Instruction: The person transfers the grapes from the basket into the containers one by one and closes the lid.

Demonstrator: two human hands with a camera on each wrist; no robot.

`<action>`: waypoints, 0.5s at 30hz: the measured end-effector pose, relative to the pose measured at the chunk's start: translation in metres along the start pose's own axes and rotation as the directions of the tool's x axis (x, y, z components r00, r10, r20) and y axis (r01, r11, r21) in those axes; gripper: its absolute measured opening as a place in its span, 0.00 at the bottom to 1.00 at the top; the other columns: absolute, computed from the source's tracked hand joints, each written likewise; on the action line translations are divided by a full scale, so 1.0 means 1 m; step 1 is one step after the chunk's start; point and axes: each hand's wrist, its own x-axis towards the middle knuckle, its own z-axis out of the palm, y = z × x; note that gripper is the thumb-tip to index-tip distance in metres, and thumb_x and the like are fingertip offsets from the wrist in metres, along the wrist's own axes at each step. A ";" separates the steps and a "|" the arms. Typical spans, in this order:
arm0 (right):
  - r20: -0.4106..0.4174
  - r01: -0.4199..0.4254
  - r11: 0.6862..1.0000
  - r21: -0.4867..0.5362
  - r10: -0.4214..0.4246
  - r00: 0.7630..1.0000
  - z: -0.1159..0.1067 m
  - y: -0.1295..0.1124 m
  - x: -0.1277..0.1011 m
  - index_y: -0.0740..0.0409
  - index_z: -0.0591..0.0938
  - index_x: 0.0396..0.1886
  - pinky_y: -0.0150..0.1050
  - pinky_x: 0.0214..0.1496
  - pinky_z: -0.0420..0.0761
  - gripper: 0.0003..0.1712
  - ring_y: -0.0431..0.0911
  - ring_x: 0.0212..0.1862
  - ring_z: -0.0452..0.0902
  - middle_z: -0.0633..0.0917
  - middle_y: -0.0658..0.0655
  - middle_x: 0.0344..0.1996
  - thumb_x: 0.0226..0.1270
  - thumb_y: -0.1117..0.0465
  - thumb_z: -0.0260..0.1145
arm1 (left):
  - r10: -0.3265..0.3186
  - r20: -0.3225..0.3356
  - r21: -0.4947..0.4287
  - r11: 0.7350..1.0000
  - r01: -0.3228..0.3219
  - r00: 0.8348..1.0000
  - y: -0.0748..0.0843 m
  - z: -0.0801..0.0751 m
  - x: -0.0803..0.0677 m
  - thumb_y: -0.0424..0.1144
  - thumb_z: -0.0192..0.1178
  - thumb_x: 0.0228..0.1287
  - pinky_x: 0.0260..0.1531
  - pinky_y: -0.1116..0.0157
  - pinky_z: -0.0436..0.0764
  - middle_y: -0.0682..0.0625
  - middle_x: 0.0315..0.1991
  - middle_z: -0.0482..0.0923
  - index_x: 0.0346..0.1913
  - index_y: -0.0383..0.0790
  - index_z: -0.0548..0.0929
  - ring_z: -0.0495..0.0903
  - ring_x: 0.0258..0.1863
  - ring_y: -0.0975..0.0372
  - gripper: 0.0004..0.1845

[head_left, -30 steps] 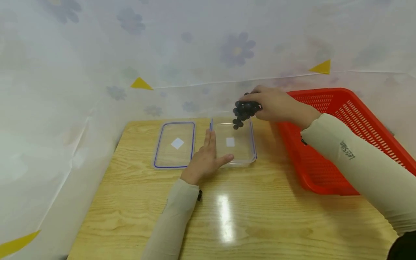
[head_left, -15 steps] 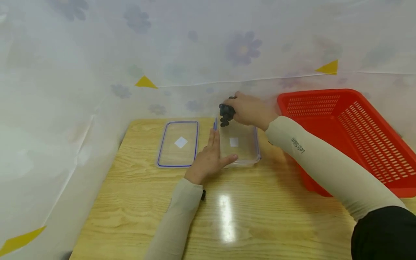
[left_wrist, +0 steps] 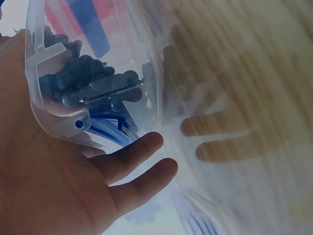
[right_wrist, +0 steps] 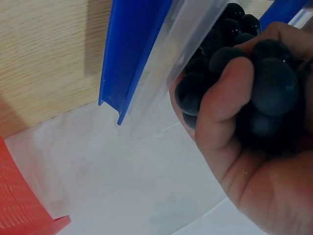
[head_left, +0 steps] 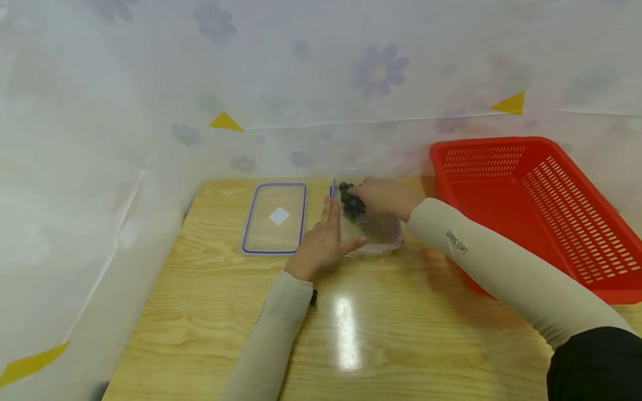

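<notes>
A bunch of dark grapes (head_left: 353, 205) is down inside a clear plastic container (head_left: 376, 248) with blue side clips. My right hand (head_left: 388, 197) grips the bunch from above, and in the right wrist view the fingers curl round the grapes (right_wrist: 276, 88). Through the container's wall, the left wrist view shows the grapes (left_wrist: 80, 73) low in the box. My left hand (head_left: 321, 245) lies against the container's left side, fingers straight, thumb spread along the near wall. Left of that hand, a clear lid (head_left: 256, 225) with a blue seal lies flat.
A red perforated basket (head_left: 478, 146) stands on the right of the wooden table (head_left: 200, 328), its left side partly behind my right forearm. A white flowered sheet (head_left: 301, 83) hangs behind the table and at its left. Yellow triangles (head_left: 225, 121) mark the sheet.
My right hand has carried the grapes leftward from beside the basket, then lowered them into the container. The left hand has stayed at the container's side. The view shifted slightly.
</notes>
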 end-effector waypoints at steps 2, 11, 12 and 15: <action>0.008 -0.008 1.000 0.006 0.008 1.000 0.001 0.000 -0.001 0.52 0.70 0.76 0.59 0.63 0.73 0.35 0.57 0.61 0.74 0.77 0.63 0.61 0.70 0.66 0.66 | -0.002 0.003 -0.003 1.000 0.002 1.000 0.000 0.000 0.000 0.69 0.54 0.69 0.51 0.48 0.80 0.41 0.80 0.22 0.80 0.35 0.32 0.80 0.53 0.41 0.59; -0.015 -0.001 1.000 0.009 0.001 1.000 0.010 -0.002 -0.001 0.57 0.64 0.79 0.62 0.62 0.73 0.40 0.61 0.65 0.70 0.72 0.69 0.66 0.70 0.61 0.68 | -0.013 0.015 -0.007 1.000 0.013 1.000 0.001 -0.002 -0.001 0.70 0.53 0.68 0.47 0.50 0.81 0.44 0.80 0.20 0.80 0.37 0.30 0.82 0.48 0.43 0.60; -0.022 0.005 1.000 0.008 -0.005 1.000 0.011 -0.002 -0.001 0.57 0.64 0.79 0.62 0.61 0.74 0.40 0.62 0.64 0.71 0.72 0.70 0.66 0.70 0.62 0.68 | -0.016 0.019 -0.007 1.000 0.016 1.000 0.002 -0.002 -0.001 0.70 0.53 0.68 0.47 0.50 0.81 0.44 0.80 0.20 0.80 0.37 0.29 0.82 0.48 0.43 0.60; -0.030 0.014 1.000 -0.003 -0.014 0.999 0.014 -0.004 -0.003 0.57 0.62 0.80 0.63 0.62 0.73 0.43 0.62 0.63 0.70 0.70 0.71 0.68 0.68 0.64 0.68 | -0.018 0.026 0.001 1.000 0.018 0.999 0.002 -0.003 -0.001 0.71 0.53 0.68 0.47 0.50 0.82 0.43 0.80 0.20 0.80 0.37 0.29 0.82 0.48 0.43 0.61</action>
